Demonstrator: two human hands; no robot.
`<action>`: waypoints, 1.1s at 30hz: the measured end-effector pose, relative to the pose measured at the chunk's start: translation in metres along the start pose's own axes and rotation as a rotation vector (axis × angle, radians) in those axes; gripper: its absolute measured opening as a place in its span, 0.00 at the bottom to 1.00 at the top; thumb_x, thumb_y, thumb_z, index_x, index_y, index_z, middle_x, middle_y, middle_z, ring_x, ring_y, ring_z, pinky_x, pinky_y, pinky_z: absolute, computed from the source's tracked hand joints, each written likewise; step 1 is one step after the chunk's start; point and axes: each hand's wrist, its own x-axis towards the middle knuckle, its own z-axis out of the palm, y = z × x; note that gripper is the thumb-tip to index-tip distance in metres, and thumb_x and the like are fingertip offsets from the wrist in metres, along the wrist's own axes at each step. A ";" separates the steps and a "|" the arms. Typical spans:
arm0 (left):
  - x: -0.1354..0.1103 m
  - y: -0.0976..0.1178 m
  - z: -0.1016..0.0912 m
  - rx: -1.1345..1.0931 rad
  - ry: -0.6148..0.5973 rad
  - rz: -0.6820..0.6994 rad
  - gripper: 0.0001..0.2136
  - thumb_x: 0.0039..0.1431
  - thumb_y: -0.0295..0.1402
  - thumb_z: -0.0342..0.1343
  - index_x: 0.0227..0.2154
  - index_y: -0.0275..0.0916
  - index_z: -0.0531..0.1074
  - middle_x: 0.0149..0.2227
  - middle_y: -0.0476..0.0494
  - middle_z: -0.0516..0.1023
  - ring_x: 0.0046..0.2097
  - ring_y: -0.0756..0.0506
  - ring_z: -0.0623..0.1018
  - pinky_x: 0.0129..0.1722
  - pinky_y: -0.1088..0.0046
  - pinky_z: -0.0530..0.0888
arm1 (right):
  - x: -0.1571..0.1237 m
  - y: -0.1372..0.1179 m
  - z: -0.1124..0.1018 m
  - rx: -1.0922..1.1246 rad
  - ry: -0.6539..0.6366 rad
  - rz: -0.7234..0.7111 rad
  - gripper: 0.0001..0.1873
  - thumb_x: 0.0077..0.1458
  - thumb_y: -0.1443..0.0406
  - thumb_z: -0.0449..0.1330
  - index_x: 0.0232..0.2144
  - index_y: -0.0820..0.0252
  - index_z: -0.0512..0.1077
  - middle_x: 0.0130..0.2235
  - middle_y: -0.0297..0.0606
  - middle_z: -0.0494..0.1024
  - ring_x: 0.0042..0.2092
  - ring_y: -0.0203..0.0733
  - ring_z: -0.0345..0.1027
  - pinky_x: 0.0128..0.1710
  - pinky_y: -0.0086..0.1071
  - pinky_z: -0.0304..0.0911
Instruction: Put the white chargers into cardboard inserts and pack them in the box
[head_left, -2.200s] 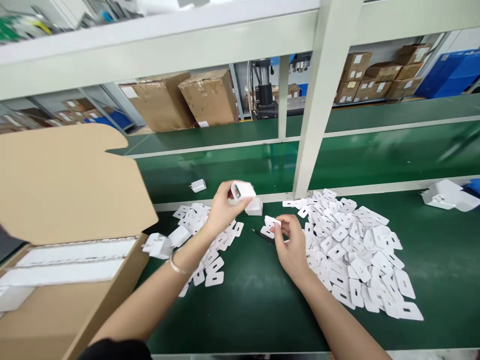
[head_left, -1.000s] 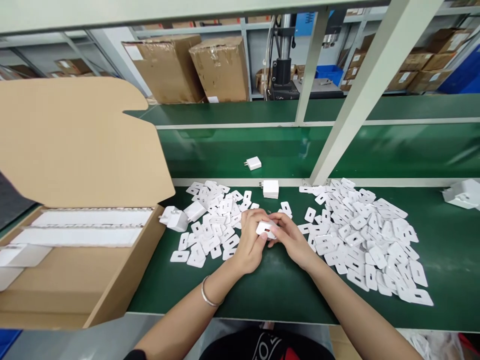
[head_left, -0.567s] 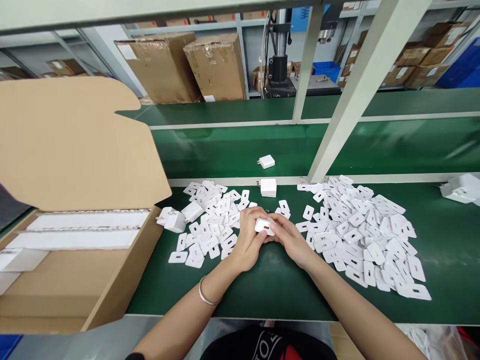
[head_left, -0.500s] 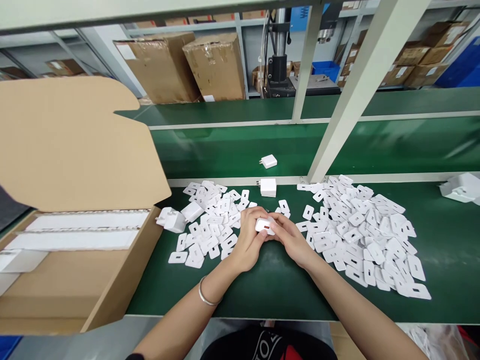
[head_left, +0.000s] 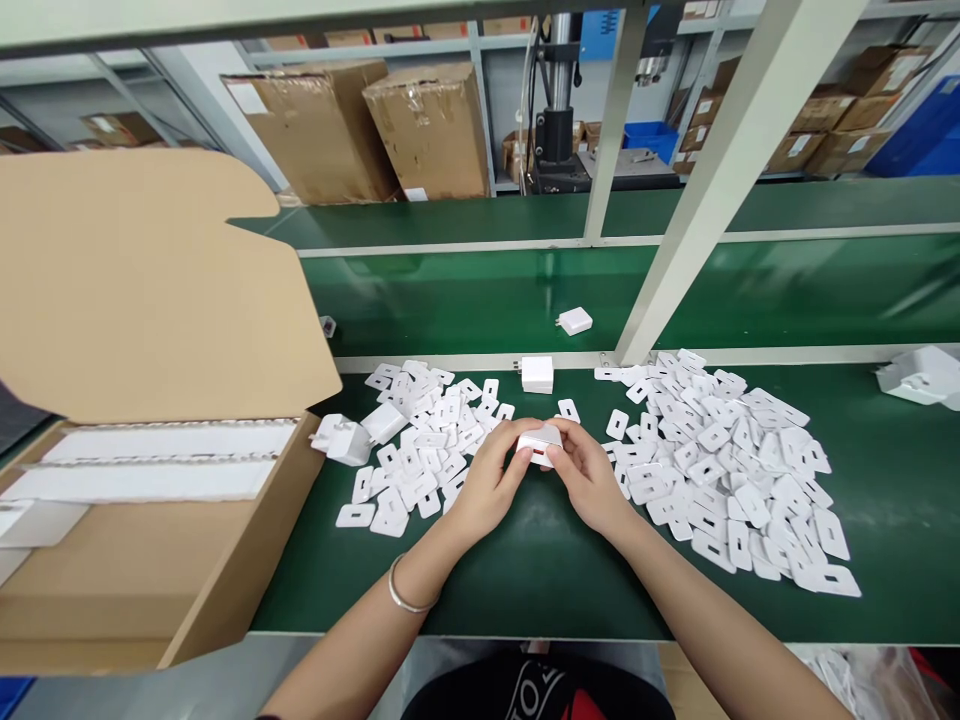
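Note:
Both hands hold one white USB charger [head_left: 541, 440] above the green bench, its end with a reddish slot facing me. My left hand [head_left: 491, 478] is closed on its left side, thumb near the slot. On the other side my right hand [head_left: 589, 478] grips it with thumb and fingers. Just beyond the hands another white charger [head_left: 537, 375] lies with its prongs pointing left. To the left spreads a pile of flat white slotted covers [head_left: 427, 450], with a few chargers [head_left: 343, 440] at its edge. A larger pile of such covers [head_left: 727, 460] lies to the right.
An open cardboard box [head_left: 247, 560] with white strips inside stands at the left. Behind the bench rail, a charger [head_left: 575, 321] lies on a green belt [head_left: 465, 300]. A slanted metal post [head_left: 697, 220] rises at the back right. More white chargers [head_left: 921, 376] sit far right.
The held charger has tilted, showing more of its top, and both hands have shifted slightly right. The charger on the green belt behind has moved right, and another shows beside the box lid.

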 end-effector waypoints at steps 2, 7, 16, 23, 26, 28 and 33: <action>0.000 0.000 0.003 -0.055 0.027 -0.012 0.17 0.77 0.46 0.46 0.57 0.45 0.72 0.52 0.40 0.78 0.54 0.40 0.77 0.53 0.61 0.72 | 0.000 0.001 0.001 0.031 -0.006 0.013 0.21 0.68 0.46 0.60 0.50 0.53 0.73 0.44 0.39 0.76 0.42 0.44 0.73 0.44 0.40 0.74; -0.001 0.000 0.008 -0.127 0.087 -0.023 0.17 0.76 0.48 0.47 0.54 0.44 0.73 0.50 0.40 0.78 0.52 0.40 0.77 0.51 0.62 0.73 | 0.002 0.004 0.004 0.076 -0.005 0.056 0.24 0.64 0.43 0.63 0.51 0.52 0.72 0.45 0.40 0.78 0.44 0.45 0.74 0.43 0.39 0.76; 0.000 -0.003 0.003 -0.269 0.012 -0.050 0.15 0.74 0.48 0.53 0.53 0.45 0.72 0.48 0.42 0.74 0.48 0.42 0.73 0.50 0.63 0.71 | 0.004 0.001 0.000 0.144 -0.028 0.079 0.23 0.63 0.45 0.64 0.54 0.49 0.73 0.50 0.39 0.79 0.52 0.48 0.74 0.52 0.42 0.74; -0.001 -0.002 0.007 -0.282 0.007 -0.071 0.15 0.73 0.48 0.54 0.52 0.46 0.72 0.47 0.43 0.74 0.46 0.43 0.73 0.49 0.65 0.71 | 0.005 0.000 0.000 0.081 0.022 0.106 0.27 0.62 0.42 0.64 0.55 0.50 0.74 0.51 0.41 0.80 0.54 0.51 0.74 0.52 0.44 0.74; -0.001 -0.002 0.009 -0.307 0.023 -0.099 0.16 0.73 0.50 0.53 0.51 0.45 0.72 0.45 0.44 0.75 0.45 0.43 0.74 0.47 0.65 0.72 | 0.007 0.002 0.002 0.104 0.032 0.115 0.26 0.59 0.41 0.66 0.47 0.52 0.76 0.44 0.39 0.79 0.45 0.46 0.74 0.41 0.38 0.74; -0.001 -0.001 0.010 -0.300 0.037 -0.112 0.17 0.73 0.51 0.52 0.50 0.44 0.71 0.44 0.44 0.76 0.45 0.43 0.75 0.46 0.65 0.73 | 0.007 0.004 0.003 0.090 0.055 0.112 0.26 0.57 0.41 0.67 0.45 0.53 0.76 0.41 0.38 0.78 0.41 0.44 0.72 0.35 0.35 0.72; -0.001 0.003 0.008 -0.225 0.025 -0.072 0.21 0.75 0.53 0.45 0.52 0.44 0.71 0.51 0.40 0.78 0.52 0.42 0.77 0.53 0.61 0.74 | 0.007 0.006 0.004 0.073 0.085 0.107 0.26 0.56 0.42 0.68 0.43 0.54 0.76 0.38 0.37 0.76 0.37 0.41 0.69 0.31 0.33 0.70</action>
